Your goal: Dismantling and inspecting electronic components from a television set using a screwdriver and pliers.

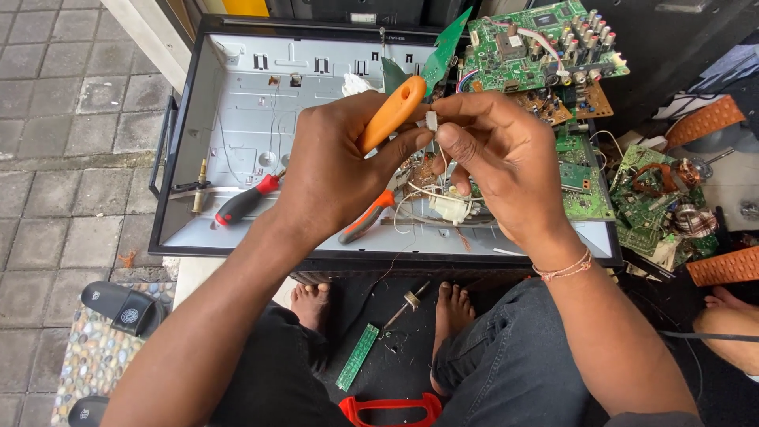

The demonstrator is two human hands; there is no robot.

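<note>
From the head camera, the left hand point(336, 170) is wrapped around the orange handle of a pair of pliers point(390, 115), raised over an opened metal chassis tray point(237, 87). The right hand point(494, 150) pinches a small white connector point(432, 120) between thumb and forefinger, touching the tool's working end; thin white wires point(427, 190) run down from it to a white plastic part point(452, 207) lying in the tray. A slip seems possible: the tool's tip sits right against the fingertips, so a hard squeeze could nip skin or snap the fine wires, and bare feet point(452, 304) rest just below. The tray also holds a red-and-black screwdriver point(245, 202) at its left, well apart from the hands, and green circuit boards point(585, 178) on its right side. A larger green board point(538, 43) sits beyond the tray's far edge.
</note>
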